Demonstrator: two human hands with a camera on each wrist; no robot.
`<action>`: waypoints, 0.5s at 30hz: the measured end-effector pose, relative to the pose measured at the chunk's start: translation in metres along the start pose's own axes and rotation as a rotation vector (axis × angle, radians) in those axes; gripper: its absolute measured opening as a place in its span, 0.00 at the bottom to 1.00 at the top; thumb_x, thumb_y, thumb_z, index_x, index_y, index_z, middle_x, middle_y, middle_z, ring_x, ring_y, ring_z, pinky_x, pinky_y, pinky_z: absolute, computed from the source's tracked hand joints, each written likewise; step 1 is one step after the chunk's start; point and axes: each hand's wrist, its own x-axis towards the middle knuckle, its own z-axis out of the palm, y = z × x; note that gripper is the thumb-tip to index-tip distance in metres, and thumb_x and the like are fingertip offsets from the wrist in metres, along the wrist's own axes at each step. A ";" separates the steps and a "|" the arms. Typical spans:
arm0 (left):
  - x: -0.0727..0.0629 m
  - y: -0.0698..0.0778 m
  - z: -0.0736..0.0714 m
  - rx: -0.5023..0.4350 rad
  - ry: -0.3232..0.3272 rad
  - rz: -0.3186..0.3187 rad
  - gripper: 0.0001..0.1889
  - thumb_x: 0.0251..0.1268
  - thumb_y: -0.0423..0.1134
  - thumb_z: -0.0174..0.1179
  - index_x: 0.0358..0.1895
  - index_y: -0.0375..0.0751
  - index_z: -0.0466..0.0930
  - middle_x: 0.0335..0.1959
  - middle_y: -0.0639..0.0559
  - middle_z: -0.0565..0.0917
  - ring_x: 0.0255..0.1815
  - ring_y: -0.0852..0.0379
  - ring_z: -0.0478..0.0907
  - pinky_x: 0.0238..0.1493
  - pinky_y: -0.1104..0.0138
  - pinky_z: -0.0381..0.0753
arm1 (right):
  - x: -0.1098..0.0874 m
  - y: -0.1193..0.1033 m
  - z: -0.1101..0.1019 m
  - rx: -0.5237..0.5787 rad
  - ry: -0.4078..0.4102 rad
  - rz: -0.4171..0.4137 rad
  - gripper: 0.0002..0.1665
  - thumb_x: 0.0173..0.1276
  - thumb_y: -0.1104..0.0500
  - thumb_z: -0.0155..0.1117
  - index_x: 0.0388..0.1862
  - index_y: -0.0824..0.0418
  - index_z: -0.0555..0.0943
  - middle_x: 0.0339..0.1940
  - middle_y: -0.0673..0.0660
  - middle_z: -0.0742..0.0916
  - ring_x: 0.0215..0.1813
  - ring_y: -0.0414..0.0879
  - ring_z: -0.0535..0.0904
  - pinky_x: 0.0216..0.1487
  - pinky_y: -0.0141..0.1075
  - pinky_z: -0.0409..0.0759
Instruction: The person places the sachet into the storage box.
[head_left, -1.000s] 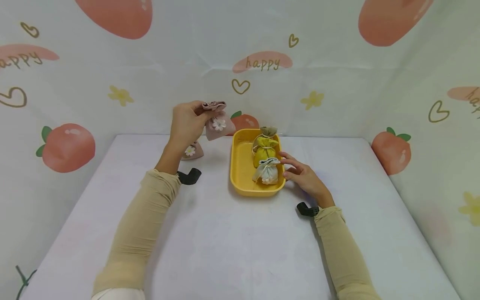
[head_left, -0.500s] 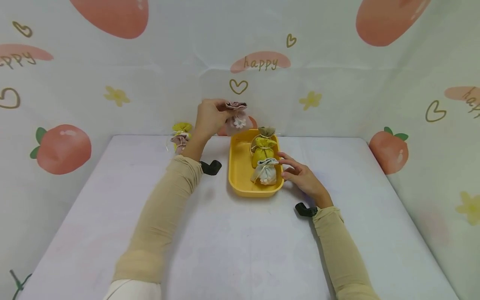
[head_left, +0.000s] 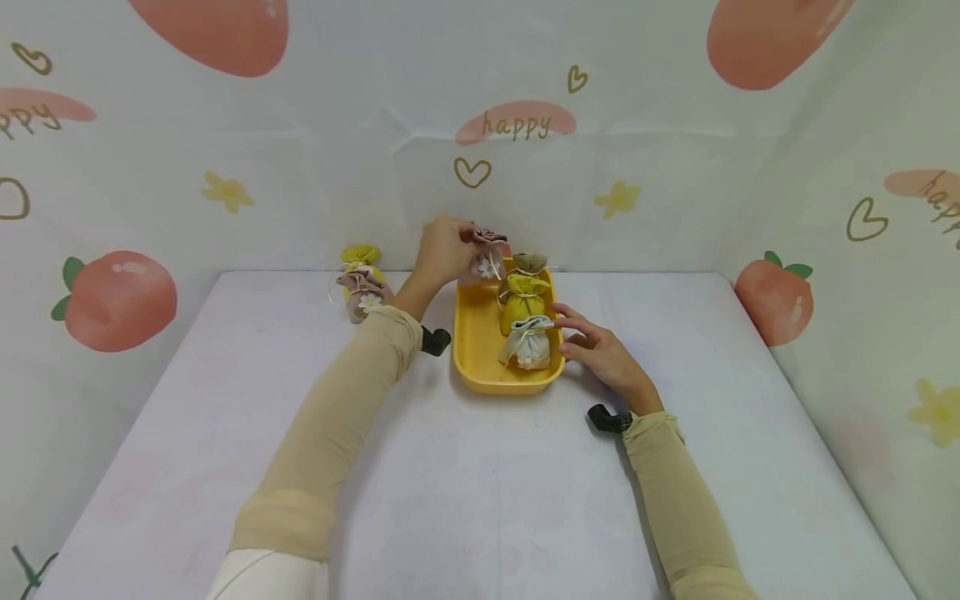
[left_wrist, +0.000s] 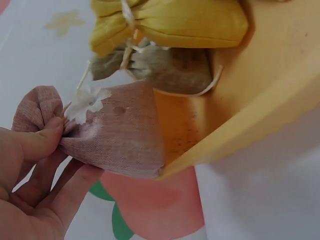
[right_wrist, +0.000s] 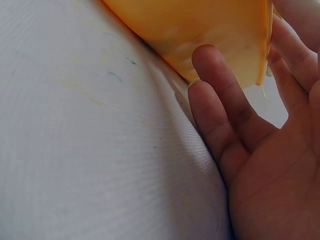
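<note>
My left hand (head_left: 444, 250) pinches a pink drawstring pouch (left_wrist: 120, 125) with a white flower by its gathered neck, over the far left end of a yellow tray (head_left: 476, 379). In the left wrist view, the thumb and fingers close on the neck and the pouch body overlaps the tray's end wall. My right hand (head_left: 607, 360) rests against the tray's right side, its fingers relaxed at the rim and outer wall. Along the tray's right side stand a grey-green pouch (head_left: 531, 264), a yellow pouch (head_left: 525, 307) and a pale blue pouch (head_left: 531, 343).
On the table's far left, another pink pouch (head_left: 363, 292) with a flower lies in front of a yellow pouch (head_left: 361, 254). A white backdrop (head_left: 300, 200) with printed peaches rises behind the white table (head_left: 465, 483).
My left hand has carried the pink pouch rightward, then lowered it over the tray's far left end. The two pouches at the left have come into fuller view. The right hand keeps its place.
</note>
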 end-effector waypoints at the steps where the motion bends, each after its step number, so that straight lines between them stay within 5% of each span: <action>1: 0.000 0.000 0.002 0.011 -0.002 0.002 0.10 0.69 0.37 0.67 0.49 0.40 0.91 0.45 0.44 0.92 0.48 0.49 0.86 0.50 0.58 0.85 | 0.000 0.000 0.000 0.002 0.000 0.003 0.25 0.75 0.54 0.65 0.69 0.56 0.76 0.84 0.43 0.62 0.64 0.39 0.78 0.59 0.24 0.78; 8: 0.003 0.006 0.011 0.061 -0.032 -0.047 0.11 0.68 0.38 0.67 0.51 0.45 0.90 0.45 0.47 0.92 0.44 0.51 0.86 0.39 0.63 0.83 | 0.000 0.000 0.000 0.007 -0.001 0.011 0.26 0.75 0.54 0.65 0.70 0.56 0.76 0.85 0.42 0.62 0.67 0.46 0.77 0.59 0.24 0.78; 15: 0.005 0.002 0.013 0.130 -0.064 -0.085 0.12 0.71 0.34 0.62 0.53 0.42 0.89 0.49 0.45 0.90 0.46 0.49 0.85 0.39 0.63 0.80 | 0.000 -0.002 0.000 0.003 -0.002 0.010 0.25 0.76 0.55 0.64 0.69 0.56 0.76 0.85 0.43 0.62 0.71 0.52 0.74 0.60 0.25 0.78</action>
